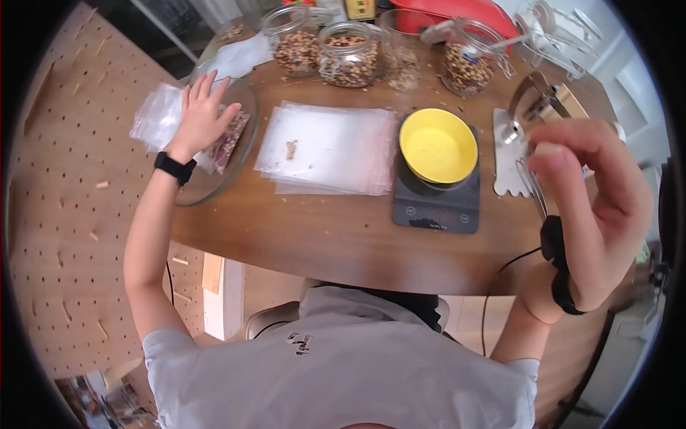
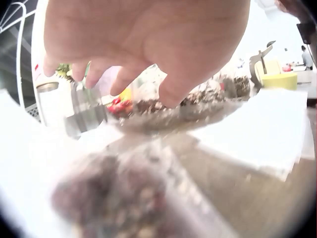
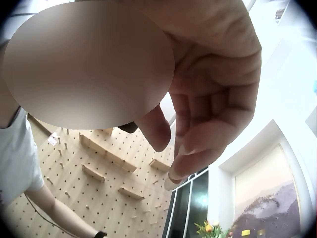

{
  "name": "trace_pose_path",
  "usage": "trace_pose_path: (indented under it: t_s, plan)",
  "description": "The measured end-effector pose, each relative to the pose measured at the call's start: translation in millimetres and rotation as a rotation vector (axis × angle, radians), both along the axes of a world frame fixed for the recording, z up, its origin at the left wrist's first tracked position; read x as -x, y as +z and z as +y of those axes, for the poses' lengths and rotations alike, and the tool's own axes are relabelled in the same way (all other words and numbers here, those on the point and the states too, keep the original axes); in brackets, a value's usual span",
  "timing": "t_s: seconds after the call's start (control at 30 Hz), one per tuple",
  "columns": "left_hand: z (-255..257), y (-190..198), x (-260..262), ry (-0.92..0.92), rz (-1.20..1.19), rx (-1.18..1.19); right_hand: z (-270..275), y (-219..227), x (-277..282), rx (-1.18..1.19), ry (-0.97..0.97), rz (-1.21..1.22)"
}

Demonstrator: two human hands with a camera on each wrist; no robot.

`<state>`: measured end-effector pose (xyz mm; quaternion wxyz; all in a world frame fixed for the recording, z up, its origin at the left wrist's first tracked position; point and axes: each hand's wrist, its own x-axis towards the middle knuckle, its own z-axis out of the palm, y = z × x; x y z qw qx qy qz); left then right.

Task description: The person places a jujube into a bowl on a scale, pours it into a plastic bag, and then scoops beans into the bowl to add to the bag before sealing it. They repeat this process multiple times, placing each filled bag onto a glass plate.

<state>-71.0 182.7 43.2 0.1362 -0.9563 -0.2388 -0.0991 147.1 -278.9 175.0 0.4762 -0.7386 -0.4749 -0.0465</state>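
Observation:
My left hand (image 1: 200,118) stretches over a round glass dish (image 1: 254,132) at the left of the table, fingers spread. Right beside and below it lies a clear bag (image 1: 230,143) filled with mixed beans or nuts, large and blurred in the left wrist view. Crumpled clear plastic bags (image 1: 153,118) lie at the dish's left side. My right hand (image 1: 607,193) is raised at the right, fingers loosely bent and nothing between them. A yellow bowl (image 1: 437,145) sits on a black kitchen scale (image 1: 436,214). Left of the scale lies a stack of flat clear bags (image 1: 329,154).
Glass jars of beans or nuts (image 1: 348,61) stand along the back, with another open jar (image 1: 468,68) further right. A red tray (image 1: 464,16) is behind them. Metal utensils and a white scalloped board (image 1: 509,168) lie at the right. A pegboard (image 1: 71,214) borders the left.

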Motion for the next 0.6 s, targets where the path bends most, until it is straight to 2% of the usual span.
trace_pose_path:
  t_s: [0.1,0.17,0.23,0.3,0.37,0.43,0.6]
  plan:
    - [-37,33,-44,-0.297,-0.13,0.062,-34,-3,-14,0.163,-0.07,0.023]
    - [-67,48,-74,-0.422,-0.171,0.098,-59,-25,-41,0.271,-0.133,0.052]
    - [-103,61,-107,-0.56,-0.197,0.188,-83,-37,-73,0.581,-0.276,0.106]
    - [-134,66,-139,-0.729,-0.237,0.224,-111,-72,-114,0.631,-0.371,-0.051]
    - [-162,66,-169,-0.875,-0.276,0.26,-123,-96,-147,0.521,-0.449,-0.032]
    - [-189,64,-202,-1.01,-0.314,0.3,-129,-117,-177,0.42,-0.488,-0.12]
    - [-246,52,-271,-1.194,-0.388,0.374,-124,-133,-237,0.612,-0.494,-0.265]
